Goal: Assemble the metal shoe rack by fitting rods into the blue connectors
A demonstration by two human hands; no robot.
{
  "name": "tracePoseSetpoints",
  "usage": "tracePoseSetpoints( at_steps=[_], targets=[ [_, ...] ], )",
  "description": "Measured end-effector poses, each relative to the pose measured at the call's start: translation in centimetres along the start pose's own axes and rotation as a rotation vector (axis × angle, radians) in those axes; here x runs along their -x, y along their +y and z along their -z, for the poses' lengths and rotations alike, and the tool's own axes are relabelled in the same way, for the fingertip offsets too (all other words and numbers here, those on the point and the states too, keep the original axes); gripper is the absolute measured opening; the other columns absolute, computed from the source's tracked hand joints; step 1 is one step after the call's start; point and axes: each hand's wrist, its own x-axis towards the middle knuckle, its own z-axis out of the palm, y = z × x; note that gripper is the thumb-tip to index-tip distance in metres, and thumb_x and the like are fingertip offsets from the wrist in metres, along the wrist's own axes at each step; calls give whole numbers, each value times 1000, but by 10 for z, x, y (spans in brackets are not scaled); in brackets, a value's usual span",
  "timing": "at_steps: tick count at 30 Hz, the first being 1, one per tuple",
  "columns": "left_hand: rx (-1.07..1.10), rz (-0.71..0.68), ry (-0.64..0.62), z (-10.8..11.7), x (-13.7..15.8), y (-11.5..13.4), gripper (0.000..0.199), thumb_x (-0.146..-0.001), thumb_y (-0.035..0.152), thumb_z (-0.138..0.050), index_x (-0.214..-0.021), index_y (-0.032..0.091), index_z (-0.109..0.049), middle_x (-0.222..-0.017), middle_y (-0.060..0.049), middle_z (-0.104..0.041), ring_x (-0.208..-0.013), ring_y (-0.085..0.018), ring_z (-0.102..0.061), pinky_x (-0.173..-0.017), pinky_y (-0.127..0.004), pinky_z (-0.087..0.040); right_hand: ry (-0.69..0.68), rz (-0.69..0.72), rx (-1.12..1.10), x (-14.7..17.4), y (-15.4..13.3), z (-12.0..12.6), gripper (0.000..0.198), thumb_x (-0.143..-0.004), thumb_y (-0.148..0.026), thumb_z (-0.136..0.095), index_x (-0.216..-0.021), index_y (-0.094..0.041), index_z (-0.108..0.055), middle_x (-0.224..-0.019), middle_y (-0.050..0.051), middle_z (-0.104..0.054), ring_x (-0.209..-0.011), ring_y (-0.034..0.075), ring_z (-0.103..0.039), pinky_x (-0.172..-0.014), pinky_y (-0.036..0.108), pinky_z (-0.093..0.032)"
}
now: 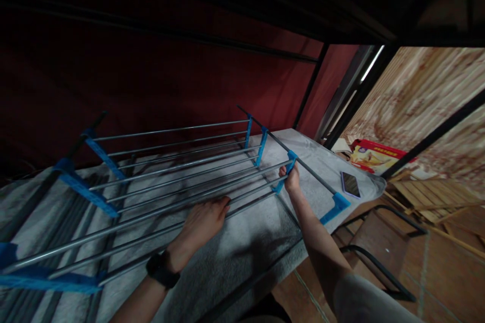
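A rack of grey metal rods (170, 166) and blue plastic brackets lies across the cloth-covered table. My right hand (291, 177) is closed around a blue bracket (291, 155) at the rack's right end, where several rods meet it. My left hand (206, 217), with a dark watch on the wrist, is closed over one of the near rods (246, 194) around mid-length; its fingertips are partly hidden. Another blue bracket (336, 207) sits at the near end of the long right-hand tube (316, 177). Blue brackets (87, 194) also join the rods on the left side.
Loose grey tubes (56, 232) lie beneath the rack at the left. A phone (350, 184) rests on the table's right part. Beyond are a red box (375, 155), a wooden slatted piece (432, 197) and a chair (379, 242). A red wall covering (170, 81) stands behind the table.
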Motion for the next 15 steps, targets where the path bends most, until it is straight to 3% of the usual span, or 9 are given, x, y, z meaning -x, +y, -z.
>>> tracePoseSetpoints(
  at_steps=[10, 15],
  targets=[
    [-34, -18, 23, -3, 1, 0, 43, -107, 28, -31, -130, 21, -65, -109, -14, -79, -97, -27, -77, -86, -37, -56, 177, 55, 5, -6, 8, -9, 50, -91, -67, -42, -64, -26, -32, -44, -9, -34, -38, 8, -28, -37, 21, -23],
    [-32, -41, 22, -1, 2, 0, 43, -107, 26, -29, -129, 20, -65, -109, -13, -79, -97, -29, -77, -84, -40, -56, 76, 13, -36, -5, 4, -5, 53, -91, -69, -45, -62, -25, -32, -45, -8, -34, -39, 8, -28, -39, 21, -24]
  ],
)
